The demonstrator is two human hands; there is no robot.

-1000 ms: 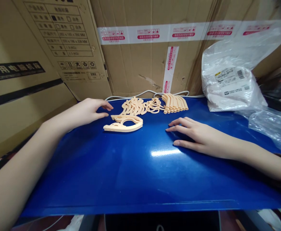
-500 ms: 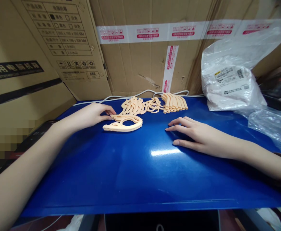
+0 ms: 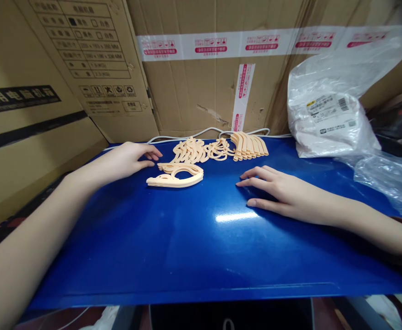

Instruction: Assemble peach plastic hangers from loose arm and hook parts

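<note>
Two beige folding hangers (image 3: 180, 183), or what look like them, lie folded one behind the other on the blue table (image 3: 187, 247). My left hand (image 3: 134, 158) is just left of them, fingers apart and nothing held. Behind the hangers is a heap of curved beige pieces (image 3: 190, 150). Beside it sits a tangle of thin beige hooks (image 3: 218, 149), then a neat row of curved beige arms (image 3: 250, 146). My right hand (image 3: 274, 190) rests on the table to the right, with its fingers spread and no object in them.
Cardboard boxes (image 3: 201, 87) wall off the back and left side. A clear plastic bag (image 3: 327, 119) with a printed label stands at the back right, with crumpled clear plastic (image 3: 389, 178) in front of it. A white cable (image 3: 173, 139) runs along the back edge.
My left hand has let go of the rear hanger and drawn back slightly left and up. The hangers and my right hand stay in place.
</note>
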